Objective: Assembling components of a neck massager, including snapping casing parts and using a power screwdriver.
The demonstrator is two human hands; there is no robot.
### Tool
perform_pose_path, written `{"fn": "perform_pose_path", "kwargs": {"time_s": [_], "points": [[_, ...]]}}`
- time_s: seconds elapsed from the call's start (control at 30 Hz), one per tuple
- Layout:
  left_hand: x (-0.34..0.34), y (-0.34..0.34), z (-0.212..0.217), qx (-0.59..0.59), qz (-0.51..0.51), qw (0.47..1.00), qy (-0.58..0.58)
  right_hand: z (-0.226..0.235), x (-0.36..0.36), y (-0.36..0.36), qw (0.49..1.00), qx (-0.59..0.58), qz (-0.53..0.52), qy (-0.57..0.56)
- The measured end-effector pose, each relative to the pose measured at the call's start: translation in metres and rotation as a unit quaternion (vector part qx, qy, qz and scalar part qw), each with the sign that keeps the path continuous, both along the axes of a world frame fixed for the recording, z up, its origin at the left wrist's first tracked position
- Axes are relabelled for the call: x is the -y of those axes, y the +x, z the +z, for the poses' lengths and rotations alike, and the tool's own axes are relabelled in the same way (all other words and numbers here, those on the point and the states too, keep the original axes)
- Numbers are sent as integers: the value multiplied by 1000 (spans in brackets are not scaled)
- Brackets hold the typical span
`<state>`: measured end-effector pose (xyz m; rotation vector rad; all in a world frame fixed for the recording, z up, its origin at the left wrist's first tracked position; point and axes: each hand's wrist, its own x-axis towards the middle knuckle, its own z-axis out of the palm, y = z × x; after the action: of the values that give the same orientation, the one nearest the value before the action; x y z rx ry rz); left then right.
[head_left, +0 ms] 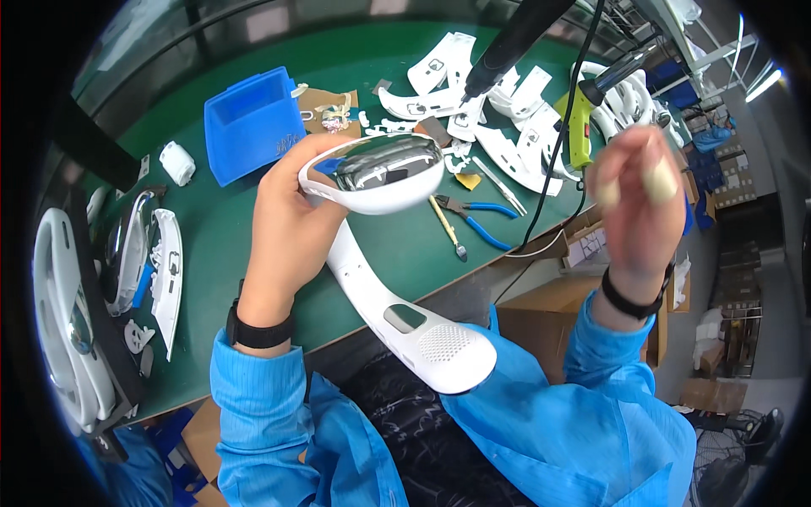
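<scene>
My left hand (291, 224) grips a white curved plastic housing (372, 287) by its upper end, thumb below the rim and fingers behind. A mirrored oval cover (389, 165) faces up at that end. The lower arm of the housing slants down to the right over my lap, with an oval slot and a patch of small holes near its rounded tip. To the right, my right hand (638, 198) is raised off the bench edge, apart from the housing. Pale finger cots (659, 180) cover fingertips on it; motion blur smears its fingers.
On the green bench (220, 245) lie blue-handled pliers (481, 221), tweezers (500, 186), a small brush-like tool (450, 226) and a lime-green electric screwdriver (581, 127). A blue bin (253, 127) stands behind. White shell parts (528, 139) pile at the back; more housings (72, 321) stand left.
</scene>
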<state>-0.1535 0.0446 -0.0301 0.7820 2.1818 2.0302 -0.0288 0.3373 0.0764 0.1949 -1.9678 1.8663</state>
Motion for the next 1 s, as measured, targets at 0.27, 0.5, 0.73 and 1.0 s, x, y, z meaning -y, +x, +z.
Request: {"fn": "perform_pose_path", "kwargs": {"time_s": [0.27, 0.5, 0.73, 1.0], "points": [[9, 17, 4, 128, 70, 987, 63, -30, -69, -118, 997, -17, -74, -18], [16, 63, -7, 111, 6, 993, 49, -56, -54, -160, 990, -50, -23, 132], [11, 61, -2, 116, 90, 989, 22, -34, 41, -147, 991, -70, -114, 27], [37, 29, 39, -119, 30, 987, -99, -32, 52, -135, 992, -106, -63, -28]]}}
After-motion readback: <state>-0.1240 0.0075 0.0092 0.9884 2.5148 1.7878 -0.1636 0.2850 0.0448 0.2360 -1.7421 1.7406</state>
